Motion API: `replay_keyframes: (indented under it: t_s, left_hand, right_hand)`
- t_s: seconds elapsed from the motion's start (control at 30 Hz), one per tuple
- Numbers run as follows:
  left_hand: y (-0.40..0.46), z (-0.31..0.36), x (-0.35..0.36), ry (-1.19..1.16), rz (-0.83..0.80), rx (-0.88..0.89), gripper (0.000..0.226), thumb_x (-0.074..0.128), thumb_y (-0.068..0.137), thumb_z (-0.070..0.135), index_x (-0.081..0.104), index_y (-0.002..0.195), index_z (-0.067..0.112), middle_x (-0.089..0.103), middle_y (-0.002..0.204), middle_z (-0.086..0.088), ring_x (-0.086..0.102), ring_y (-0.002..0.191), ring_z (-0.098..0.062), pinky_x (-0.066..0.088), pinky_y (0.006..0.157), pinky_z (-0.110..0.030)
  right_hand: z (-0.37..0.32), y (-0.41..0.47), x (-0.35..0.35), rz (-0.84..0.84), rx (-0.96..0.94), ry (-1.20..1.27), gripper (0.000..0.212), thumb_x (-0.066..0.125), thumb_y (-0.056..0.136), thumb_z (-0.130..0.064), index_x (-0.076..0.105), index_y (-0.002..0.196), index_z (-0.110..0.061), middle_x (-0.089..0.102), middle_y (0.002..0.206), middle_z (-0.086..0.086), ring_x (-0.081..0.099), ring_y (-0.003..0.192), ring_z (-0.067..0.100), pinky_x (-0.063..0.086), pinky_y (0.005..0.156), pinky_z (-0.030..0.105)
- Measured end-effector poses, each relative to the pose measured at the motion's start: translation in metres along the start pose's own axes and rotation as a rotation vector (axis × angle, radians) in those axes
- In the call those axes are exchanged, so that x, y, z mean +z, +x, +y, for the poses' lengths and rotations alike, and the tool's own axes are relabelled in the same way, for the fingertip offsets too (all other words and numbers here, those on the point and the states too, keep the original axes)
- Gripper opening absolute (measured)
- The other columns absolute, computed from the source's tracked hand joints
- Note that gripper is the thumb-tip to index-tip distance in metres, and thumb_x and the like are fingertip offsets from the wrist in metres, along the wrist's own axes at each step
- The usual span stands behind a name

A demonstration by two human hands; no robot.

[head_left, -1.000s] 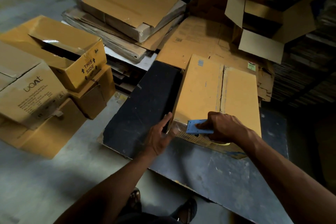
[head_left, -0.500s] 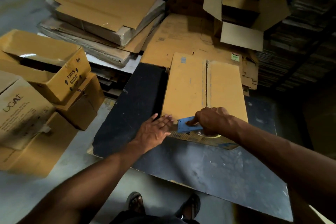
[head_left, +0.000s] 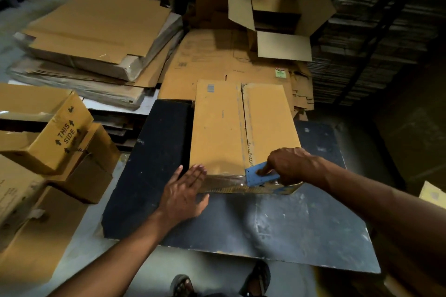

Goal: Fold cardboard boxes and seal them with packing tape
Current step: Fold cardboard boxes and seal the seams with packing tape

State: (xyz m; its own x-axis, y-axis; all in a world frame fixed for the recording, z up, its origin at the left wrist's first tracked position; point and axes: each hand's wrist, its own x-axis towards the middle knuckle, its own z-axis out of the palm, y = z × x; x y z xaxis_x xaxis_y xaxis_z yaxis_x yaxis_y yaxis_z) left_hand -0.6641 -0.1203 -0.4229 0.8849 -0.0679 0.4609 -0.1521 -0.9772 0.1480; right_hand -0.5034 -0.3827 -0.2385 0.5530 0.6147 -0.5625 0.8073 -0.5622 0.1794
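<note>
Our left hand (head_left: 184, 191) has slid flat onto the clear tape strip (head_left: 224, 182), fingers straight, pinning it; our right hand (head_left: 288, 166) grips the blue tape dispenser (head_left: 259, 177), seemingly pulling rightward along the brown folded cardboard box (head_left: 241, 128) lying on the black board (head_left: 154, 176).

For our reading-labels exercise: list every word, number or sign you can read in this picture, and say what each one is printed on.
"THIS SIDE", with arrows beside it: on the side of the tilted box at left.
Barcode sticker on the box being taped: too small to read.
Green label on the flat cardboard behind: blurred, unreadable.
Faint print and a small code mark on that flat cardboard: too faint to read.
</note>
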Motion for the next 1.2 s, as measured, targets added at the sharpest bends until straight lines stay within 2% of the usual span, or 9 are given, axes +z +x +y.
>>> replay_keyframes:
  t_s: [0.1,0.27,0.4,0.57,0.73,0.9,1.03,1.1,1.2]
  left_hand:
    - [0.009,0.034,-0.015,0.048,-0.168,-0.101,0.091,0.06,0.079,0.066,0.059,0.142,0.001,0.056,0.15,-0.013,0.047,0.144,-0.028,0.026,0.121,-0.06]
    - [0.044,0.113,-0.009,0.088,-0.491,-0.245,0.108,0.034,0.083,0.081,0.033,0.159,0.003,0.026,0.167,-0.017,0.018,0.158,-0.031,0.0,0.125,-0.059]
    - [0.051,0.142,0.004,0.0,-0.477,-0.236,0.1,0.046,0.083,0.077,0.05,0.15,0.002,0.049,0.155,-0.017,0.043,0.147,-0.029,0.012,0.124,-0.054]
    - [0.032,0.096,-0.011,0.139,-0.343,-0.405,0.103,0.026,0.091,0.086,0.046,0.153,0.006,0.045,0.158,-0.012,0.041,0.149,-0.024,0.008,0.126,-0.055]
    - [0.034,0.074,-0.021,0.222,-0.444,-0.567,0.124,0.012,0.081,0.098,0.034,0.158,0.003,0.028,0.165,-0.015,0.024,0.156,-0.027,0.006,0.128,-0.055]
    - [0.057,0.134,0.004,0.123,-0.506,-0.459,0.13,0.015,0.074,0.103,0.021,0.162,0.007,0.012,0.169,-0.011,0.006,0.158,-0.027,-0.003,0.127,-0.054]
    - [0.061,0.156,0.022,0.045,-0.382,-0.31,0.11,0.026,0.088,0.091,0.052,0.148,0.003,0.049,0.155,-0.016,0.05,0.142,-0.03,0.024,0.117,-0.05]
    - [0.062,0.157,0.019,0.036,-0.385,-0.335,0.108,0.02,0.089,0.091,0.051,0.151,0.007,0.046,0.158,-0.01,0.047,0.145,-0.025,0.02,0.12,-0.053]
    - [0.066,0.155,0.012,0.125,-0.462,-0.36,0.115,-0.001,0.082,0.094,0.037,0.16,0.017,0.03,0.166,-0.001,0.029,0.154,-0.015,-0.001,0.126,-0.059]
  right_hand:
    - [0.002,-0.001,0.004,-0.008,-0.016,0.045,0.063,0.069,0.094,-0.026,0.046,0.148,-0.05,0.057,0.126,-0.001,0.06,0.109,0.021,0.055,0.083,0.036]
    - [0.003,-0.003,0.003,0.003,-0.018,0.069,0.062,0.067,0.095,-0.024,0.048,0.148,-0.05,0.056,0.13,-0.003,0.059,0.103,0.019,0.041,0.071,0.031]
    - [0.007,-0.007,0.002,0.021,-0.042,0.066,0.06,0.063,0.094,-0.022,0.05,0.148,-0.047,0.057,0.128,-0.002,0.06,0.109,0.023,0.035,0.072,0.03]
    - [0.017,-0.003,0.008,0.054,-0.086,0.114,0.062,0.065,0.089,-0.028,0.051,0.146,-0.049,0.061,0.129,-0.005,0.064,0.107,0.024,0.04,0.071,0.029]
    - [0.024,0.0,0.012,0.123,-0.146,0.103,0.059,0.067,0.089,-0.034,0.053,0.146,-0.045,0.064,0.127,-0.001,0.065,0.105,0.026,0.041,0.071,0.03]
    - [0.031,0.002,0.013,0.166,-0.186,0.116,0.058,0.068,0.086,-0.038,0.056,0.143,-0.043,0.065,0.127,0.001,0.065,0.108,0.029,0.042,0.074,0.03]
    - [0.036,0.005,0.012,0.177,-0.232,0.122,0.057,0.068,0.084,-0.036,0.061,0.14,-0.04,0.067,0.124,0.002,0.066,0.108,0.031,0.043,0.074,0.031]
    - [0.036,0.006,0.011,0.174,-0.246,0.124,0.056,0.069,0.084,-0.039,0.061,0.14,-0.039,0.067,0.126,0.001,0.065,0.11,0.031,0.043,0.075,0.032]
    - [0.038,0.003,0.01,0.167,-0.267,0.109,0.055,0.07,0.085,-0.042,0.061,0.139,-0.036,0.067,0.128,0.001,0.066,0.112,0.031,0.05,0.08,0.034]
